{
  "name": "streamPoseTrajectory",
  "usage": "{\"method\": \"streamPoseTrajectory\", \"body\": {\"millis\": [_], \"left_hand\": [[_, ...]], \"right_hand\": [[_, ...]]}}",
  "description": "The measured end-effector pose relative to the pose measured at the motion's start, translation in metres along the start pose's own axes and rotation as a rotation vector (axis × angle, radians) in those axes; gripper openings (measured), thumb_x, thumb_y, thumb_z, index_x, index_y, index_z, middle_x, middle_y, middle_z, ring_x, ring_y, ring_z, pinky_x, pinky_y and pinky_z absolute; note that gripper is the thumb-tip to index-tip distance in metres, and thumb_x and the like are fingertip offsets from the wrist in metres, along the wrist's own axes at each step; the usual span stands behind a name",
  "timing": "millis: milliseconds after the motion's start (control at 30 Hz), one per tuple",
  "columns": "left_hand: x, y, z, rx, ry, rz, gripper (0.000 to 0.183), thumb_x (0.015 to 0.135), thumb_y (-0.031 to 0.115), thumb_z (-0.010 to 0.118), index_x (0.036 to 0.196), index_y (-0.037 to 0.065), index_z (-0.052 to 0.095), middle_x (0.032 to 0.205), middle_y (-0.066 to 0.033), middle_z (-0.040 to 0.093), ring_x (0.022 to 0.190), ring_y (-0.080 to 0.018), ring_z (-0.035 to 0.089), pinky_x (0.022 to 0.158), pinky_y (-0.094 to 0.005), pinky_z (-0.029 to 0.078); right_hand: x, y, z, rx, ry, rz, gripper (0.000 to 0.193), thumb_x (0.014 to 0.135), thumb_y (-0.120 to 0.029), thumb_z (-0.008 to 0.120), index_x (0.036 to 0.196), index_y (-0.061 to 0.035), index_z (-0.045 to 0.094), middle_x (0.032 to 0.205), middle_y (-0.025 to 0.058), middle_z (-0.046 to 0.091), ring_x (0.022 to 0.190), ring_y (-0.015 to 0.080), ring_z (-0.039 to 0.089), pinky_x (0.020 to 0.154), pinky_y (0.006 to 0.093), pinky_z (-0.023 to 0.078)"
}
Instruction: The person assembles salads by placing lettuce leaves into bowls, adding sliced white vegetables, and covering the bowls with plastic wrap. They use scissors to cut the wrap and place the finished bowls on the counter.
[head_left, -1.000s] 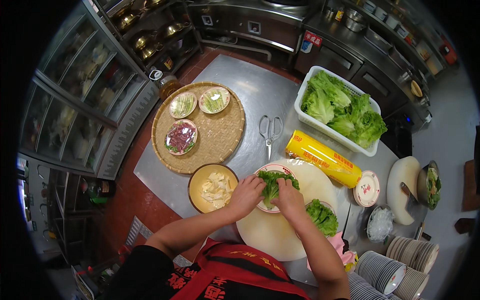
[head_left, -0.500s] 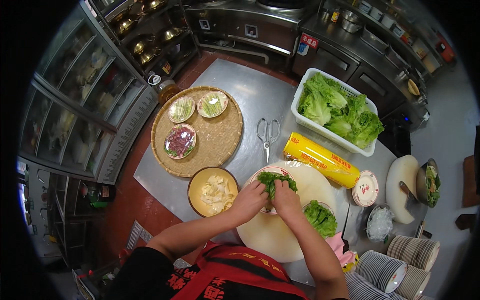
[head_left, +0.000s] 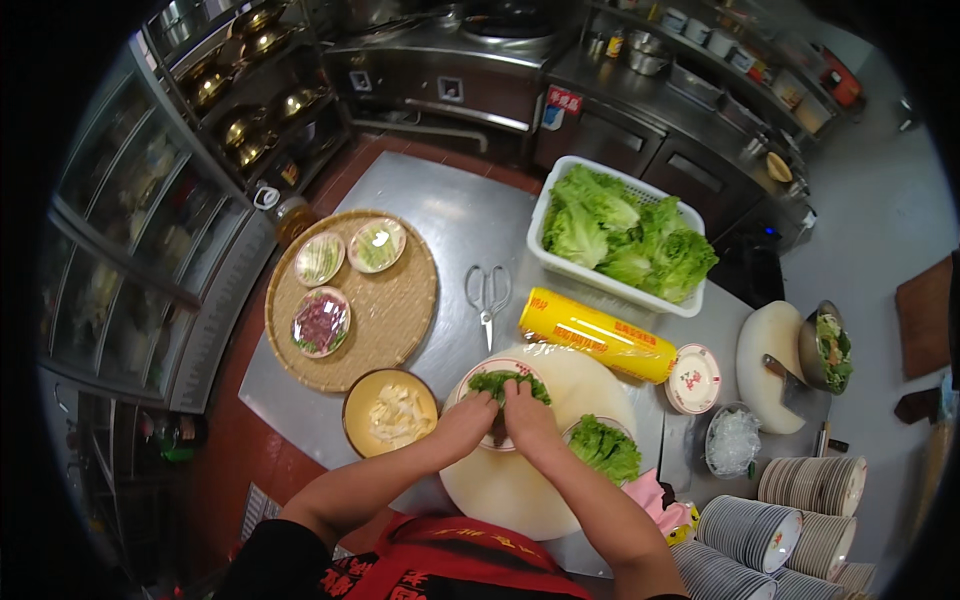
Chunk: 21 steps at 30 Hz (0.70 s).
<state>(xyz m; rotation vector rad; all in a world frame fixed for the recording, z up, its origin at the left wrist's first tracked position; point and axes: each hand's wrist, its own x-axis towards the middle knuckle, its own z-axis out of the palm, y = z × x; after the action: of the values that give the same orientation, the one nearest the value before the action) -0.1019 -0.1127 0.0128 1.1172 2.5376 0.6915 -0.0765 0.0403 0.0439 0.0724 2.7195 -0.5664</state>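
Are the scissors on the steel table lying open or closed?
Closed. The scissors lie flat on the steel table, blades together in one point toward the person, with the two handle loops side by side.

We reach both bare forearms up from the lower edge, converging toward the middle. Our left hand and right hand sit side by side, nearly touching, palms down, fingers curled and pressed downward, knuckles raised, wrists slightly bent.
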Motion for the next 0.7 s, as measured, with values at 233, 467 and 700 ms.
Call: {"method": "streamPoseTrajectory", "body": {"millis": [233, 467, 700], "left_hand": [[0.008, -0.009, -0.003, -0.012, -0.042, 0.049, 0.010, 0.079, 0.005, 0.055, 0.086, -0.002, 0.055, 0.092, -0.0205, 0.057, 0.090, -0.0383, 0.057, 0.078, -0.0455, 0.047], [-0.001, 0.011, -0.023, -0.064, -0.077, 0.020, 0.012, 0.081, 0.005, 0.052, 0.090, -0.002, 0.057, 0.091, -0.0197, 0.057, 0.090, -0.0377, 0.059, 0.078, -0.0453, 0.048], [-0.015, 0.034, -0.056, -0.215, -0.006, -0.084, 0.019, 0.089, 0.017, 0.056, 0.101, 0.004, 0.062, 0.094, -0.0153, 0.059, 0.090, -0.0349, 0.060, 0.077, -0.0445, 0.049]], "right_hand": [[-0.007, 0.002, 0.007, 0.014, 0.119, -0.053, 0.027, 0.086, -0.008, 0.054, 0.110, -0.0043, 0.043, 0.098, 0.0208, 0.054, 0.079, 0.0401, 0.064, 0.065, 0.0475, 0.054], [-0.049, -0.006, -0.025, 0.040, 0.201, -0.129, 0.026, 0.085, -0.010, 0.057, 0.111, -0.0052, 0.055, 0.099, 0.0162, 0.061, 0.077, 0.0356, 0.065, 0.068, 0.0455, 0.054], [0.024, 0.102, -0.105, 0.149, 0.683, 0.169, 0.015, 0.084, -0.016, 0.062, 0.094, -0.0085, 0.071, 0.082, 0.0190, 0.067, 0.073, 0.0365, 0.065, 0.068, 0.0434, 0.052]]}}
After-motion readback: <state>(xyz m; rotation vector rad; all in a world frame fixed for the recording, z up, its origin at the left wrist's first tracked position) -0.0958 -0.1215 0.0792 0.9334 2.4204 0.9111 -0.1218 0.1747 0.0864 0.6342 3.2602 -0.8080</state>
